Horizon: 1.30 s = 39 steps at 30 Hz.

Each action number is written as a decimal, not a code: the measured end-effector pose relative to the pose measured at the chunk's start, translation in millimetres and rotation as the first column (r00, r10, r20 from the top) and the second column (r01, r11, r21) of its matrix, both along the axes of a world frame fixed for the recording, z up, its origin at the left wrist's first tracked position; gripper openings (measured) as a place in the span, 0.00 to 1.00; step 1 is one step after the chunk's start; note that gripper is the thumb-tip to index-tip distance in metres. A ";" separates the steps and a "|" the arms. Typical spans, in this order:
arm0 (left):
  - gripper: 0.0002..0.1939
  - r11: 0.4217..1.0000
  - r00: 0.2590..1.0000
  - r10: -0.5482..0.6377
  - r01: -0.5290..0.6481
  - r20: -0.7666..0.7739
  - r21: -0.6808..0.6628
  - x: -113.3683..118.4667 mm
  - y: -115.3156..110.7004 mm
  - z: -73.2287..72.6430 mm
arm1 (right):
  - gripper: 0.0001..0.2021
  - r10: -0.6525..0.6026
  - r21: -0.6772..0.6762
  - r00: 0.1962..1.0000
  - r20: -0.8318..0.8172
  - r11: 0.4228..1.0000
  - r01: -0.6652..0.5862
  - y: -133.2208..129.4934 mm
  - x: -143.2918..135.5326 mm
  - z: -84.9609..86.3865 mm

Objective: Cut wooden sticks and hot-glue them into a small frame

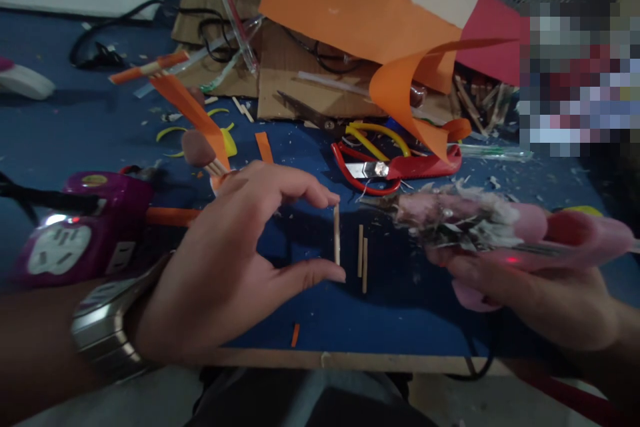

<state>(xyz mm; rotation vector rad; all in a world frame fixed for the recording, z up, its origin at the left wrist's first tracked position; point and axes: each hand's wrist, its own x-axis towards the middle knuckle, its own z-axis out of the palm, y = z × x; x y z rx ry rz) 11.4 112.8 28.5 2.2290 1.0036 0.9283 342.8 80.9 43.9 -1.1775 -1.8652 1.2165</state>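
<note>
Between the thumb and fingertips of my left hand (235, 247) a short wooden stick (337, 237) is pinched by its two ends. Two similar loose sticks (363, 257) lie side by side on the blue table just right of it. My right hand (545, 287) grips a pink glue gun (540, 230), whose nozzle points left towards the held stick without touching it. Whitish strands and dark residue coat the gun's front, and a red light glows on its side. Behind my left hand stands an orange paper piece with sticks and a brown rounded tip (198, 148).
Red-handled scissors (395, 169) and yellow-handled scissors (345, 125) lie beyond the hands. Orange paper sheets (345, 10) rest over cardboard (295, 87) at the back. A purple power strip (90, 227) with a plugged cable sits left. The table's wooden front edge (320, 360) is near.
</note>
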 end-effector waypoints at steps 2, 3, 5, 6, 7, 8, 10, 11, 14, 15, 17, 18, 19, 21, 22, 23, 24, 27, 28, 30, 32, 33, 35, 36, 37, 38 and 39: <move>0.26 1.000 0.997 0.011 -0.009 -0.078 0.018 2.2 -0.1 -0.5 | 0.25 -0.053 -0.012 0.998 -0.027 0.999 0.052 -4.3 3.4 -5.9; 0.24 1.000 0.993 0.022 -0.019 -0.116 0.020 3.5 -0.7 -0.2 | 0.21 -0.112 -0.018 0.993 -0.033 0.994 0.112 -6.4 4.2 -8.6; 0.23 0.999 0.979 0.043 -0.044 -0.197 0.001 6.5 -2.8 1.0 | 0.09 -0.244 -0.048 0.970 -0.016 0.969 0.243 -8.8 2.9 -11.7; 0.25 0.999 0.973 0.048 -0.051 -0.226 -0.008 8.1 -3.9 1.4 | 0.05 -0.282 -0.071 0.959 -0.019 0.957 0.280 -8.7 0.9 -11.8; 0.27 0.999 0.968 0.045 -0.051 -0.247 -0.015 9.9 -4.9 1.5 | 0.02 -0.279 -0.091 0.960 -0.020 0.957 0.276 -7.7 -1.8 -10.9; 0.30 0.999 0.966 0.038 -0.042 -0.257 -0.012 11.7 -5.7 1.4 | 0.02 -0.261 -0.097 0.965 -0.014 0.961 0.259 -6.1 -4.8 -9.1; 0.35 1.000 0.961 0.026 -0.028 -0.276 -0.005 15.8 -6.5 1.0 | 0.06 -0.212 -0.098 0.977 0.010 0.972 0.212 -2.1 -11.0 -4.1; 0.36 1.000 0.958 0.018 -0.017 -0.285 0.004 18.0 -6.7 0.8 | 0.08 -0.193 -0.112 0.981 0.019 0.975 0.194 -0.4 -14.0 -1.5; 0.34 0.999 0.948 -0.003 0.018 -0.317 0.043 24.4 -7.2 1.9 | 0.11 -0.129 -0.141 0.991 0.026 0.981 0.132 1.9 -21.4 4.0; 0.31 0.998 0.945 -0.004 0.024 -0.328 0.055 26.2 -7.6 2.6 | 0.11 -0.106 -0.127 0.994 0.033 0.986 0.110 1.7 -23.2 4.8; 0.25 0.998 0.941 -0.003 0.026 -0.339 0.063 28.7 -8.3 3.6 | 0.12 -0.047 -0.086 0.997 0.062 0.995 0.052 0.5 -25.8 4.7; 0.22 0.998 0.941 -0.004 0.024 -0.338 0.056 29.3 -8.7 3.7 | 0.13 -0.021 -0.065 0.997 0.075 0.998 0.026 -0.3 -26.5 4.0; 0.19 0.999 0.943 -0.001 0.017 -0.332 0.047 29.6 -8.9 3.6 | 0.13 0.002 -0.047 0.996 0.088 0.999 0.002 -1.0 -26.8 3.2; 0.15 0.999 0.946 0.007 0.006 -0.323 0.040 29.3 -8.9 2.5 | 0.13 0.021 -0.003 0.993 0.120 1.000 -0.021 -2.0 -26.7 1.1; 0.15 0.999 0.946 0.012 0.005 -0.323 0.050 28.9 -8.8 1.8 | 0.13 0.012 0.019 0.990 0.139 1.000 -0.015 -2.3 -26.4 0.0; 0.15 0.998 0.944 0.013 0.009 -0.331 0.063 28.4 -8.7 1.1 | 0.12 0.001 0.038 0.988 0.155 0.999 -0.006 -2.4 -26.0 -0.9; 0.16 0.997 0.940 0.013 0.015 -0.340 0.078 28.0 -8.6 0.6 | 0.12 -0.007 0.049 0.986 0.166 0.999 -0.001 -2.6 -25.6 -1.8; 0.17 0.992 0.931 0.013 0.034 -0.366 0.122 26.9 -8.8 0.5 | 0.12 -0.003 0.056 0.986 0.165 0.998 -0.007 -3.2 -24.6 -3.4; 0.18 0.990 0.927 0.012 0.042 -0.374 0.137 26.7 -9.0 0.8 | 0.12 0.004 0.055 0.986 0.167 0.998 -0.014 -3.4 -24.4 -3.5; 0.17 0.983 0.919 0.016 0.056 -0.394 0.172 26.6 -9.1 1.8 | 0.13 0.008 0.064 0.982 0.186 0.998 -0.021 -4.0 -24.4 -3.0; 0.16 0.979 0.912 0.023 0.062 -0.409 0.194 27.0 -8.8 2.9 | 0.12 0.001 0.085 0.978 0.209 0.996 -0.019 -4.3 -25.1 -1.4; 0.16 0.977 0.909 0.026 0.064 -0.416 0.201 27.4 -8.6 3.4 | 0.12 -0.004 0.095 0.977 0.214 0.995 -0.017 -4.3 -25.7 -0.4; 0.13 0.974 0.904 0.024 0.076 -0.426 0.216 28.3 -8.0 4.2 | 0.12 -0.012 0.109 0.976 0.219 0.994 -0.012 -4.2 -27.3 1.6; 0.12 0.971 0.902 0.017 0.088 -0.432 0.222 28.7 -7.9 4.3 | 0.11 -0.017 0.111 0.974 0.225 0.994 -0.008 -4.1 -28.2 2.3; 0.12 0.969 0.898 0.008 0.102 -0.440 0.226 28.8 -7.8 4.3 | 0.10 -0.028 0.114 0.972 0.233 0.993 0.001 -4.1 -28.9 2.8; 0.11 0.966 0.898 0.000 0.114 -0.441 0.232 28.8 -7.9 4.1 | 0.09 -0.042 0.114 0.968 0.248 0.993 0.014 -4.2 -29.4 3.0; 0.11 0.964 0.898 -0.010 0.125 -0.441 0.233 28.5 -8.1 3.7 | 0.07 -0.060 0.121 0.963 0.264 0.992 0.029 -4.5 -29.7 2.8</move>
